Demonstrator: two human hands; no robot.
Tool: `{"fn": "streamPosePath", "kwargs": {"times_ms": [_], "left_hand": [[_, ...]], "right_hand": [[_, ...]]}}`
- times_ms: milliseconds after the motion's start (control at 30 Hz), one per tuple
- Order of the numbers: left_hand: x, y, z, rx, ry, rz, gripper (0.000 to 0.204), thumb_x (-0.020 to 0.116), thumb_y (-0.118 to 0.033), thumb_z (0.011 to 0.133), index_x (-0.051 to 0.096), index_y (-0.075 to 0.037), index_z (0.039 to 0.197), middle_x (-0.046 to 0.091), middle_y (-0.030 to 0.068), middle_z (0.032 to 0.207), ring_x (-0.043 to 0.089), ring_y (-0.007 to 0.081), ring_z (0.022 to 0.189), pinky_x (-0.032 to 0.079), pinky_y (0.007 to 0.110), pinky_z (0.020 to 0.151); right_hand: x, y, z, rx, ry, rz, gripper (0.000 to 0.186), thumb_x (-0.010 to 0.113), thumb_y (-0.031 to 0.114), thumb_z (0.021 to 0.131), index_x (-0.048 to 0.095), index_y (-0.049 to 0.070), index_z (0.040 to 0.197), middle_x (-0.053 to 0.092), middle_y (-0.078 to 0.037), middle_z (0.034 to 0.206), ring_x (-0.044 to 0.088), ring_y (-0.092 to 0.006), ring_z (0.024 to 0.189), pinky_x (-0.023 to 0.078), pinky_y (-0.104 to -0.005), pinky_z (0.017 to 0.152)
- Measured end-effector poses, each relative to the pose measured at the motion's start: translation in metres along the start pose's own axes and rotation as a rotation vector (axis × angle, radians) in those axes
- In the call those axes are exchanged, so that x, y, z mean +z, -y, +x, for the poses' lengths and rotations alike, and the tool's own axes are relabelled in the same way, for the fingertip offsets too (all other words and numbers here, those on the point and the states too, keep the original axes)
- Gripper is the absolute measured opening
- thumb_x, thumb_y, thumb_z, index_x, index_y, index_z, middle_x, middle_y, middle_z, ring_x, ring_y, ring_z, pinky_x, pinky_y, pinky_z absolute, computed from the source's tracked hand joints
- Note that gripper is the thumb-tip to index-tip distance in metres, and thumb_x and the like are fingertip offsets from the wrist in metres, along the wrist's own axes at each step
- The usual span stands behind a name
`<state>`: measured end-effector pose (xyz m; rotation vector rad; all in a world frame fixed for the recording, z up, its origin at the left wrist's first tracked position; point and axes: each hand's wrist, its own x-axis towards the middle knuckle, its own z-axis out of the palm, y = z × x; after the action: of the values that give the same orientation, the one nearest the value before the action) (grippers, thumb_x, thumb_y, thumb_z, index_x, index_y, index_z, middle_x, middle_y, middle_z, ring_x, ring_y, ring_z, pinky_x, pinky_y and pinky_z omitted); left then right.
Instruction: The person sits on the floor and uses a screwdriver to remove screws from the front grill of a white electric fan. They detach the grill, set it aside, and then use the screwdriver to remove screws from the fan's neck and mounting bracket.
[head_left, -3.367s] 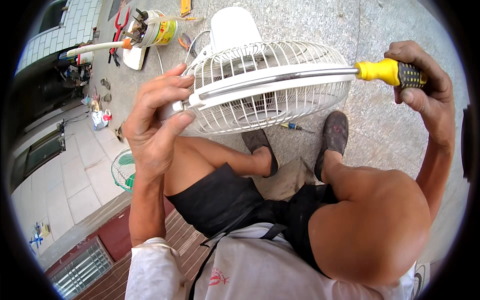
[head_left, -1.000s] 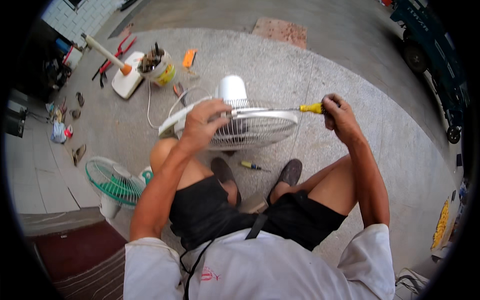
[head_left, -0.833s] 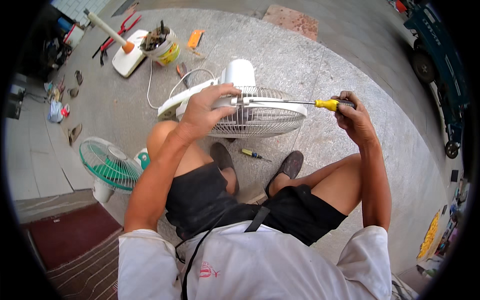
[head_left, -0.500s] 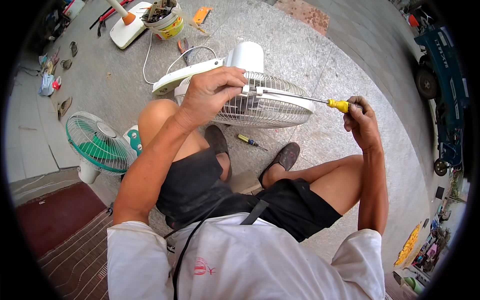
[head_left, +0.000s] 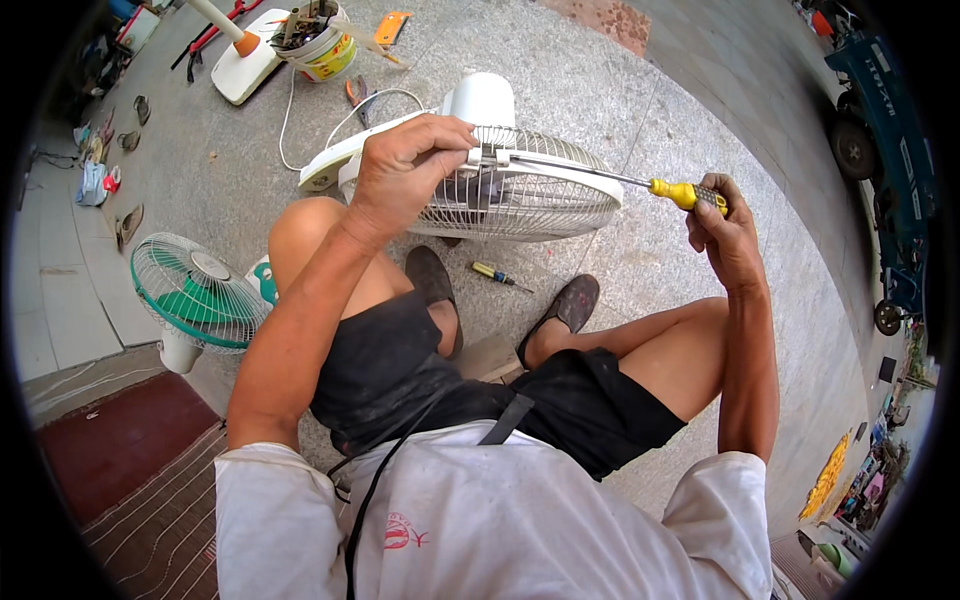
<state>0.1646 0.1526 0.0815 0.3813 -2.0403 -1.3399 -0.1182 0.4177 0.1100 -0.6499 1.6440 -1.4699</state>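
Observation:
A white electric fan point(head_left: 545, 215) lies on the floor in front of me, its wire guard facing partly toward me and its rounded motor housing point(head_left: 480, 100) behind. My left hand point(head_left: 408, 172) pinches the guard's rim beside a small white clip point(head_left: 488, 157); the fingertips are partly hidden. In my right hand point(head_left: 730, 225) is a screwdriver point(head_left: 672, 192) with a yellow and dark handle, held between thumb and fingers. Its long shaft runs left along the rim toward the clip, where the tip is hard to make out.
A smaller screwdriver point(head_left: 495, 274) lies between my feet. A green-and-white fan point(head_left: 200, 290) stands left. Pliers point(head_left: 357, 95), a tool bucket point(head_left: 325, 55), an orange-framed object point(head_left: 392, 28) and a white fan base point(head_left: 248, 70) are beyond. A dark green vehicle point(head_left: 885, 150) stands at right.
The whole view has shifted slightly. My right fingers have rolled on the screwdriver, so more of its dark grip shows. My left hand keeps its place on the rim.

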Motion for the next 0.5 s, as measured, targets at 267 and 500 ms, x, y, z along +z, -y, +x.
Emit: {"fn": "streamPosePath", "kwargs": {"times_ms": [267, 500], "left_hand": [[-0.002, -0.002, 0.000, -0.005, 0.014, -0.020, 0.010, 0.062, 0.009, 0.080, 0.068, 0.003, 0.086, 0.068, 0.0076, 0.095, 0.063, 0.0126, 0.087, 0.051, 0.024, 0.078], [0.000, -0.005, 0.001, -0.040, 0.010, -0.022, 0.010, 0.062, 0.008, 0.080, 0.068, 0.003, 0.086, 0.069, 0.0076, 0.095, 0.064, 0.0130, 0.088, 0.051, 0.025, 0.079]], "right_hand": [[0.002, 0.011, 0.004, 0.120, -0.023, -0.087, 0.028, 0.066, 0.018, 0.089, 0.050, 0.005, 0.107, 0.056, -0.004, 0.079, 0.046, -0.0041, 0.057, 0.034, -0.0183, 0.047], [0.003, 0.007, 0.002, -0.012, -0.026, -0.039, 0.026, 0.065, 0.022, 0.090, 0.051, 0.006, 0.105, 0.049, 0.001, 0.071, 0.041, -0.0038, 0.052, 0.030, -0.0190, 0.045]]}}
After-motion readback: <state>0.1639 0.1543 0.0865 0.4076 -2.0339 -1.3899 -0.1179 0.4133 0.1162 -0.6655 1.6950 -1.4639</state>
